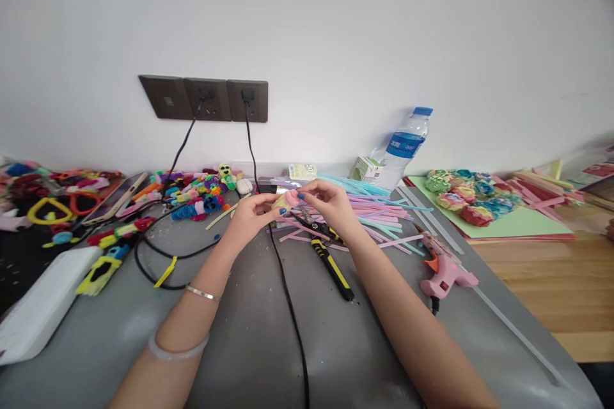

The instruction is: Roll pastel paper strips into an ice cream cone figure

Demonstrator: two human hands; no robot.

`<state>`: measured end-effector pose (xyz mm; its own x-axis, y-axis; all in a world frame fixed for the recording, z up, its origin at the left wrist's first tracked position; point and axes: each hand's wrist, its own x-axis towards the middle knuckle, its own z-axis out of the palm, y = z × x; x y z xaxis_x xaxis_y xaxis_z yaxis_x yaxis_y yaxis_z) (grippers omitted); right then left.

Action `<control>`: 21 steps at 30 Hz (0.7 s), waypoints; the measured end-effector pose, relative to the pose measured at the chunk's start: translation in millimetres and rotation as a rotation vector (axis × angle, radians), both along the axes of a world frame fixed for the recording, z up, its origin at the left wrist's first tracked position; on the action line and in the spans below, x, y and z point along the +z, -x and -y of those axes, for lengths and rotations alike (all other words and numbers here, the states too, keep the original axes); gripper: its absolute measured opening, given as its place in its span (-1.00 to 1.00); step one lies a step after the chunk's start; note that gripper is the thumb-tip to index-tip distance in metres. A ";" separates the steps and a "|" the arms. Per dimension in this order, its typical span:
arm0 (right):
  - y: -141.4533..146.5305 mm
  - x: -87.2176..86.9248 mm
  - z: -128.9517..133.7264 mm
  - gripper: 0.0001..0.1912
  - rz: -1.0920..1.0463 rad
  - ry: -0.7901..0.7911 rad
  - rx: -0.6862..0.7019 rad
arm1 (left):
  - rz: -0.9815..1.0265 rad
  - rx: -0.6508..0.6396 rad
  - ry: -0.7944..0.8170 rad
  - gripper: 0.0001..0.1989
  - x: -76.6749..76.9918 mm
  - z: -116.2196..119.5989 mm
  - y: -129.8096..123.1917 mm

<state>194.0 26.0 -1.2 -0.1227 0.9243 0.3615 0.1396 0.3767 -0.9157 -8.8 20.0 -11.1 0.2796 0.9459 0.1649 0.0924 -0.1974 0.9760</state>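
My left hand (pixel 252 214) pinches the lower left side of a small pink and yellow paper flower (pixel 290 197) between thumb and fingers. On its upper right, the thumb and fingertips of my right hand (pixel 329 201) close round the same flower. Fingers cover part of it, so its full shape is hidden. Just beyond and below my hands lie pliers with black and yellow handles (pixel 333 271). Pastel pipe cleaners (pixel 378 211) in pink, purple and turquoise are heaped behind and to the right of my right hand.
A pink glue gun (pixel 446 275) lies right of my right forearm, near clear glue sticks (pixel 518 335). Crumpled paper flowers (pixel 480 198) rest on coloured sheets. A water bottle (pixel 405 144) stands by the wall. Black cable (pixel 288 307) crosses the grey table; a white box (pixel 48 303) is left.
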 end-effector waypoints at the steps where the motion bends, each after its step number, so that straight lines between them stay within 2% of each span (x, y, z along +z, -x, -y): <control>1: -0.1 -0.2 -0.2 -0.81 0.001 0.000 -0.002 | 0.001 0.000 0.000 -0.59 0.0 0.0 0.0; 21: 0.3 1.2 0.5 -0.75 0.020 -0.008 -0.013 | -0.016 0.001 -0.006 -0.57 1.8 0.5 0.9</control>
<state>193.7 25.6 0.0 -0.1179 0.9230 0.3663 0.1628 0.3819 -0.9098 -9.7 19.5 -9.4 0.2816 0.9450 0.1662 0.1083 -0.2035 0.9731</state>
